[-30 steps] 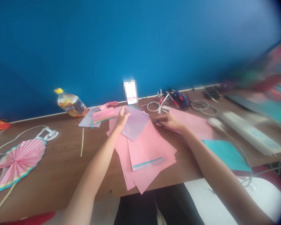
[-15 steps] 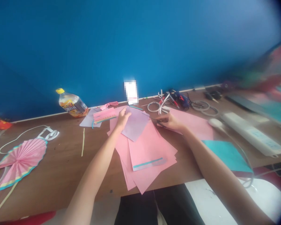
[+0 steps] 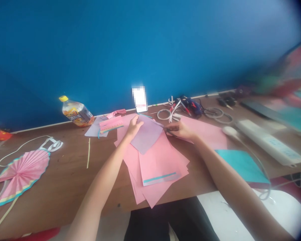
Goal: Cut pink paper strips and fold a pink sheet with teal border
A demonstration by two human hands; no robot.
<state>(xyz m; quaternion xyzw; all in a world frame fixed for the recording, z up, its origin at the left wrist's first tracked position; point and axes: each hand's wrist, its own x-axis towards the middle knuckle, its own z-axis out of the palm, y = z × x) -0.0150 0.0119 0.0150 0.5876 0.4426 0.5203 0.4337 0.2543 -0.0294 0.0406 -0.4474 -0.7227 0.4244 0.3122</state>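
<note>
A lilac paper sheet [image 3: 146, 135] is held up over a fanned stack of pink paper sheets [image 3: 163, 164]. My left hand [image 3: 134, 127] grips its left edge, thumb on top. At the sheet's right corner, my right hand [image 3: 179, 130] is closed round dark-handled scissors [image 3: 171, 130]. Their blades meet the edge of the lilac sheet, where a narrow strip seems partly parted along the top; the blade tips are hard to make out. On the pink stack, near its front, lies a teal strip [image 3: 160, 177] on a pale band.
A juice bottle [image 3: 77, 112] leans by the blue wall. Left lies a pleated pink paper fan [image 3: 25, 170]. A ruler [image 3: 112, 129] and paper scraps lie behind. Tape rolls [image 3: 164, 114], a teal sheet [image 3: 243, 165] and a power strip [image 3: 272, 144] are on the right.
The lilac sheet has shifted slightly right and toward me, with my left hand moving a little right. The scissors stay at its right edge; the view has barely tilted.
</note>
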